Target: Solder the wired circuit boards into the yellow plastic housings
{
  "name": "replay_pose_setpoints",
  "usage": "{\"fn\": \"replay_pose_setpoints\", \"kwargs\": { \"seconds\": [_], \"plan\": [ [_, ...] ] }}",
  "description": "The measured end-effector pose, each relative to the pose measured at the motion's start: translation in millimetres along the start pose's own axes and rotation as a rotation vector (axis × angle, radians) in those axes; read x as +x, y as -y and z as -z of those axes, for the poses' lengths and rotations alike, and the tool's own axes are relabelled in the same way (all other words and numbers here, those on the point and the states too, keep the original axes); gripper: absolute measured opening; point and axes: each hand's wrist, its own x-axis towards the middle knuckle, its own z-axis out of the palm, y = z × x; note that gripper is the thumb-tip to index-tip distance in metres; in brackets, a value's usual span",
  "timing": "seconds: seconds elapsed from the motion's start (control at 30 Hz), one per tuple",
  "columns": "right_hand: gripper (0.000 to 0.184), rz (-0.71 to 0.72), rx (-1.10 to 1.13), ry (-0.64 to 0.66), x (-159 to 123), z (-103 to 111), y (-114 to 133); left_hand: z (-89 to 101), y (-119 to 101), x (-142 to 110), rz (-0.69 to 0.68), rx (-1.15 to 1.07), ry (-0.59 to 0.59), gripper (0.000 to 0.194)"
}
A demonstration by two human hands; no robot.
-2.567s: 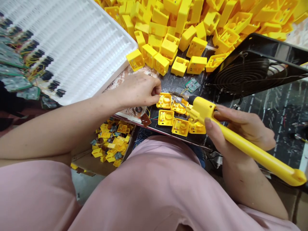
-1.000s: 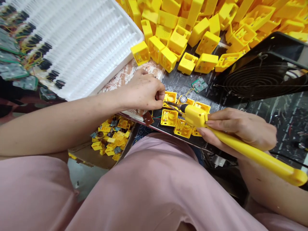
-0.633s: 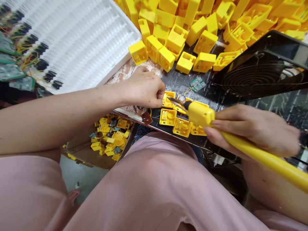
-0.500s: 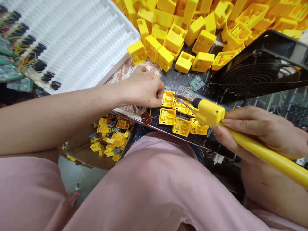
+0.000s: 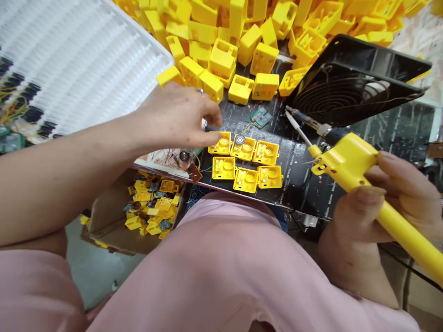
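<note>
My right hand (image 5: 394, 203) is wrapped around the yellow handle of a soldering gun (image 5: 356, 161). Its metal tip and thin feed tube point up and left, raised clear of the small yellow housings. My left hand (image 5: 183, 115) hovers over the left end of those housings, thumb and forefinger apart. A small pale and dark piece (image 5: 205, 123) shows in the gap between them; I cannot tell whether it is held. Its thumb is by the top left housing (image 5: 221, 144). On the top middle housing (image 5: 247, 151) lies a round speaker (image 5: 239, 139), wired to a green circuit board (image 5: 261, 118).
Many yellow housings (image 5: 240, 87) are heaped at the back. A black fan (image 5: 332, 97) stands at the right, a white ribbed tray (image 5: 86, 60) at the left. A brown board (image 5: 194, 173) lies by the front edge, above a cardboard box (image 5: 107, 212) of yellow parts.
The soldering gun has lifted away from the housings, up and to the right. My left hand has loosened from a closed pinch and its thumb and forefinger have parted. The view has shifted.
</note>
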Motion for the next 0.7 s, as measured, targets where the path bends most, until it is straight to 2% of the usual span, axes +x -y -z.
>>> {"fn": "replay_pose_setpoints", "kwargs": {
  "seconds": [0.07, 0.13, 0.27, 0.37, 0.43, 0.5, 0.6, 0.63, 0.7],
  "plan": [
    [0.038, 0.065, -0.025, -0.05, 3.7, 0.8, -4.4, 2.0, -7.7, 11.8, 0.047, -0.03, -0.073, 0.04],
    [0.041, 0.051, -0.019, -0.048, 5.7, 3.4, -5.1, -4.3, -15.9, 29.7, 0.04, -0.04, -0.137, 0.043],
    [0.05, -0.022, -0.049, 0.021, 2.0, 12.8, -2.6, -28.9, -23.0, 68.0, -0.074, -0.11, -0.153, 0.049],
    [0.048, 0.017, -0.058, -0.013, -1.9, 17.9, -6.2, -36.6, -18.7, 80.8, -0.161, -0.262, -0.206, 0.041],
    [0.045, 0.033, -0.029, -0.062, -2.7, 18.8, -9.9, -32.4, -12.9, 77.8, -0.21, -0.49, -0.231, 0.029],
    [0.043, 0.03, -0.002, -0.073, -2.1, 18.0, -11.7, -22.2, -6.2, 67.0, -0.241, -0.827, -0.224, 0.018],
    [0.039, 0.03, 0.003, -0.097, -0.4, 16.1, -7.5, 1.0, 5.0, 43.8, -0.197, -1.266, -0.227, 0.02],
    [0.039, -0.003, -0.006, -0.086, 0.0, 15.9, -4.7, 9.7, 9.2, 36.2, -0.163, -1.335, -0.263, 0.021],
    [0.041, -0.057, -0.024, -0.042, 0.2, 17.3, 0.9, 25.3, 17.1, 24.1, -0.103, -1.332, -0.297, 0.024]
  ]
}}
